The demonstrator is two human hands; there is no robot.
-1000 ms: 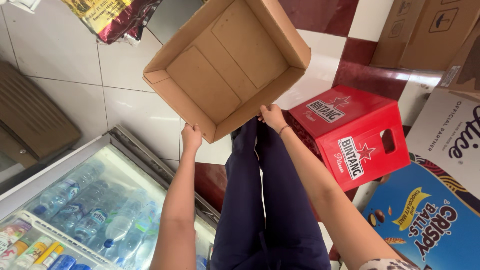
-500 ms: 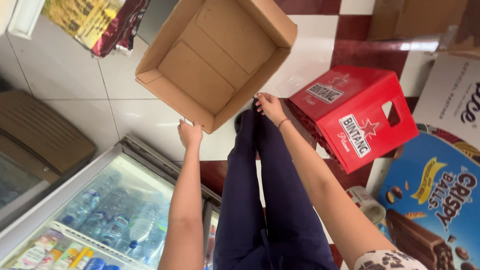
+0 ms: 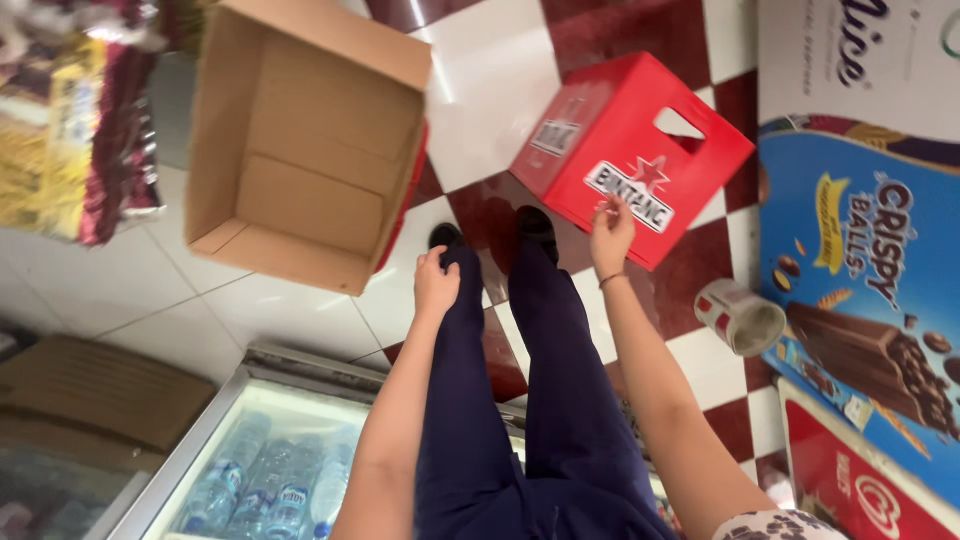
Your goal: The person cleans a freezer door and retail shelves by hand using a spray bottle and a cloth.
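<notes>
The person is standing on the red and white tiled floor (image 3: 480,90) and is looking down at both arms. The right hand (image 3: 612,232) is reaching to the red carton (image 3: 630,150), which is lying tilted on the floor at about 12 o'clock from it. The fingers are spread open, and the tips are touching or almost touching the near face of the carton; nothing is gripped yet. The left hand (image 3: 437,285) is hanging beside the left leg, loosely curled, and is holding nothing that I can see. The empty cardboard box (image 3: 300,150), with its open side toward us, is at 10 o'clock from this hand and well apart from it. In my judgement the work is at the reaching stage, and lifting the red carton would call for fingers in its handle hole at the far side. A roll of tape (image 3: 740,318) is lying at 4 o'clock from the right hand, and a glass-lid freezer (image 3: 230,410) with water bottles is at 7 o'clock.
</notes>
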